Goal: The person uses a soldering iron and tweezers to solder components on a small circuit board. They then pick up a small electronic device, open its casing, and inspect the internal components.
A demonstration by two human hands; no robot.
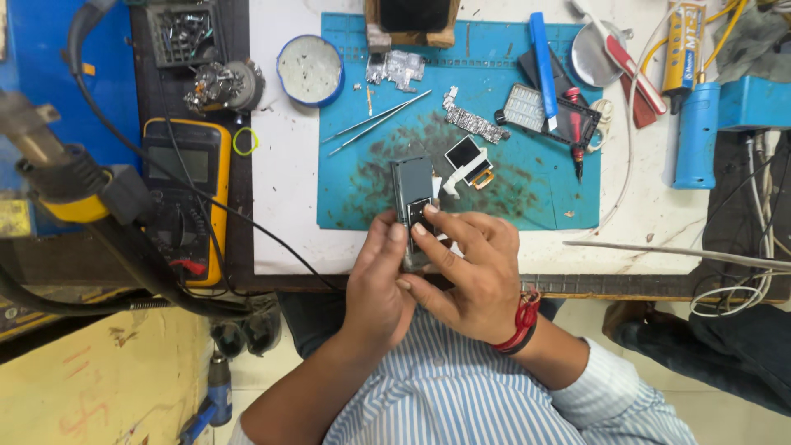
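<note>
While gripped upright between both hands, phone frame (412, 210) running lengthwise away from body; left hand (377, 284) cradling its edge, right hand (474, 276) fingers (424, 232) pressing its lower face.

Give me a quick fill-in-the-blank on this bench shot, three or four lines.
1. Both hands, the left hand and the right hand, hold a small opened ____ over the near edge of the mat.
2. The work mat under the loose parts is ____ in colour.
3. The tweezers lie on the mat, ____ by either hand.
4. The meter at the left of the bench has a ____ casing.

Missing words: phone; blue; untouched; yellow
</note>
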